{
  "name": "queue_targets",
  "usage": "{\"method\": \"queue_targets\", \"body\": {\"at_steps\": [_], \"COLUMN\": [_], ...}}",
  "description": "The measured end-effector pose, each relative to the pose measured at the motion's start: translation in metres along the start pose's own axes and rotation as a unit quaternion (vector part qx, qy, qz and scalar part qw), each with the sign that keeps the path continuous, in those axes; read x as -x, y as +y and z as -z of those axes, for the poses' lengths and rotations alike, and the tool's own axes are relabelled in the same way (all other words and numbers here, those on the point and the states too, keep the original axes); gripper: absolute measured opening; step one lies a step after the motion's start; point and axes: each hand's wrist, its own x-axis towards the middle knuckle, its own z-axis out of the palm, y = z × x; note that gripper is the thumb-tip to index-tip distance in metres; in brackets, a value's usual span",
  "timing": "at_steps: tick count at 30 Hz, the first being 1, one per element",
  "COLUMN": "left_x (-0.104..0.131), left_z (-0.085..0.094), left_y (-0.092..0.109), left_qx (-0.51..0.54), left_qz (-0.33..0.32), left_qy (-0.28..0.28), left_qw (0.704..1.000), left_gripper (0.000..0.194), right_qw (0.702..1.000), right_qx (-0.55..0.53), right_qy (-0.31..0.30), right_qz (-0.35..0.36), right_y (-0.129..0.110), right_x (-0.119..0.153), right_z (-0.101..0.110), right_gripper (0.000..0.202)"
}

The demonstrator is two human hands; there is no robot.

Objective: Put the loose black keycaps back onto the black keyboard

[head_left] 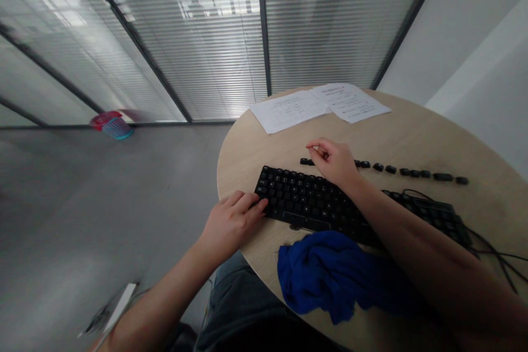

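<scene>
A left hand (231, 223) grasps the left end of a black keyboard (303, 195) on a round table (235, 148) as the right hand (334, 162), fingers curled around contents one cannot tell, stands at the keyboard's far edge, near lined-up keycaps (443, 177).

Pale table (239, 154): papers (289, 113), keycap row (390, 169), keyboard (307, 195), blue cloth (325, 272), cables (497, 253).

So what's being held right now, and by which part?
The left hand holds the keyboard by its left end. Whether the right hand holds anything can't be told.
</scene>
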Motion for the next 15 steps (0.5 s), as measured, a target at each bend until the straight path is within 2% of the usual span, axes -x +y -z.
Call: {"method": "queue_targets", "body": {"at_steps": [5,12,15], "left_x": [0.000,0.015,0.019], "left_z": [-0.002,-0.007,-0.007], "left_y": [0.005,0.014,0.019], "left_qx": [-0.014,0.009,-0.006], "left_qz": [0.030,0.073,0.084], "left_qy": [-0.034,-0.027,-0.047], "left_qw": [0.999,0.997,0.995], "left_gripper": [0.025,0.040,0.044], "right_qw": [1.000,1.000,1.000], "right_qx": [0.005,0.013,0.013], "right_qy": [-0.006,-0.010,-0.012], "right_qz": [-0.004,-0.015,-0.017], "right_y": [0.000,-0.001,-0.002], "right_x": [0.000,0.001,0.001], "right_z": [0.000,0.001,0.000], "right_gripper": [0.022,0.022,0.022]}}
